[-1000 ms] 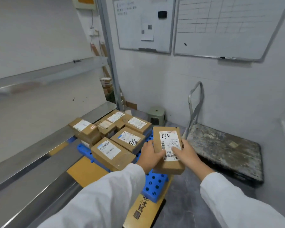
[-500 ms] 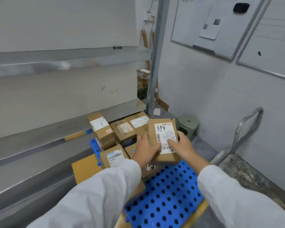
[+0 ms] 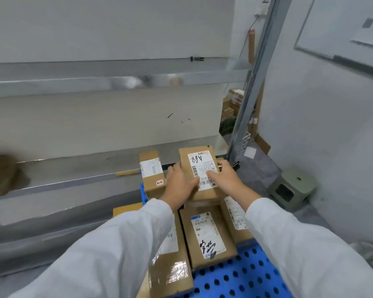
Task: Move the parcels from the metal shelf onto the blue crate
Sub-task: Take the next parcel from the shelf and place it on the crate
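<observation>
Parcel (image 3: 199, 168) held flat, label up, over the stacked boxes (image 3: 207, 235) at the far end of the crate (image 3: 246, 278). Long axis runs straight away from the person, handwritten end farthest. Left hand (image 3: 179, 187) grips its left edge and right hand (image 3: 226, 179) its right edge. Shelf (image 3: 73, 171) beside, left.

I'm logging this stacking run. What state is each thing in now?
Labelled parcel: held by both hands over the pile, label up.
Left hand: grips its left side.
Right hand: grips its right side.
Crate: part loaded, near end bare.
Parcels on crate: flat, sealed, labels up.
</observation>
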A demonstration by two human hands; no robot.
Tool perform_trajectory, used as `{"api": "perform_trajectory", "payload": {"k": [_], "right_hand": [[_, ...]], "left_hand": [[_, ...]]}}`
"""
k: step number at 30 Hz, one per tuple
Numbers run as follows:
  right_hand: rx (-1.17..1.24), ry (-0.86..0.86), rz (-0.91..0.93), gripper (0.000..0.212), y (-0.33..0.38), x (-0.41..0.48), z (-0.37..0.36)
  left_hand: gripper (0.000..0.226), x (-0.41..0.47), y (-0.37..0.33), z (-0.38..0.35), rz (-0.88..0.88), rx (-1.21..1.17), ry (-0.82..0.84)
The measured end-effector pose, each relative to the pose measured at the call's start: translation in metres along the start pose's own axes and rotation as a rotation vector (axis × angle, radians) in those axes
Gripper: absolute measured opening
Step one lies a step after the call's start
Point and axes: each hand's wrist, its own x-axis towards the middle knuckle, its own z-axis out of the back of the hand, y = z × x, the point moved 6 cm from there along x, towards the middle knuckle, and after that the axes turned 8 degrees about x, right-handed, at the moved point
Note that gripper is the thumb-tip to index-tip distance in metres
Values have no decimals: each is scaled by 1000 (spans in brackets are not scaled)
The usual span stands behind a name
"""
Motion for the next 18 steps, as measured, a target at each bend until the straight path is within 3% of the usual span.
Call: {"api": "perform_trajectory", "payload": {"k": [4,10,18], "right_hand": [[79,86,-72,40,0,45,-20],[125,205,-98,42,-4,97,-47],[116,317,-64,34,-18,128,-65]], "left_hand": [[60,26,6,6,129,-2,-77],[57,66,19,-1,318,63,-129],[37,84,20,-16,323,307,-171]]}}
